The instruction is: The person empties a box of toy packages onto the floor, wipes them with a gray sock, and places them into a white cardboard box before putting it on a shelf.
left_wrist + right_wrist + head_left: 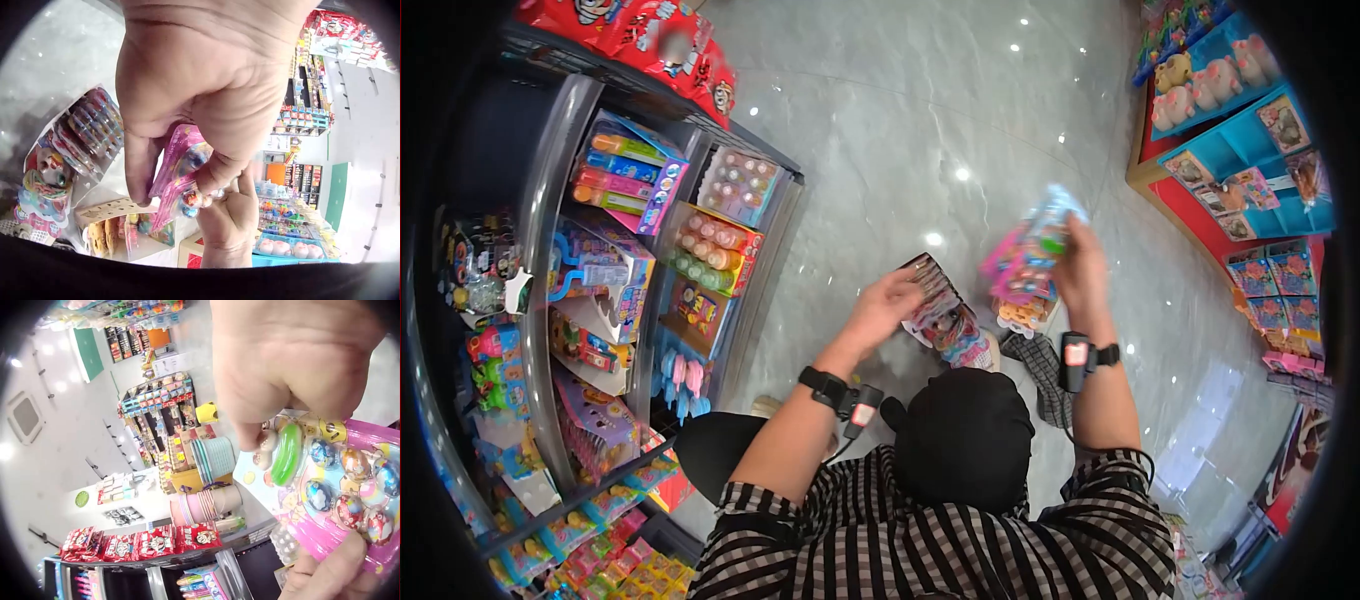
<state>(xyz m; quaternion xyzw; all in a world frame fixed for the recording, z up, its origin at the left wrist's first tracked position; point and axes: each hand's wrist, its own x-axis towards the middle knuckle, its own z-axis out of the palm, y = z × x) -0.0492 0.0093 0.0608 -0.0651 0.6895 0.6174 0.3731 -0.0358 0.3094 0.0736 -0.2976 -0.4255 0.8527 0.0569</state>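
Note:
Pink blister packs point(1032, 252) are raised in front of the body. One pack point(350, 487) shows a green oblong piece and several shiny foil-patterned balls under clear plastic. My right hand point(1083, 272) grips the packs by their top end. In the left wrist view my left hand point(200, 81) pinches the pink packs point(181, 169) between thumb and fingers, while the head view shows it left of them, over an open box. That box point(87, 134) holds several colourful packs. A second box point(112, 212) of orange-brown packs is beside it, below the right hand.
Shelves of boxed sweets and toys point(700, 250) line the left side, with red bags point(670, 50) on top. A display rack with blue trays point(1235, 130) stands at the right. Grey shiny floor point(920, 110) stretches ahead.

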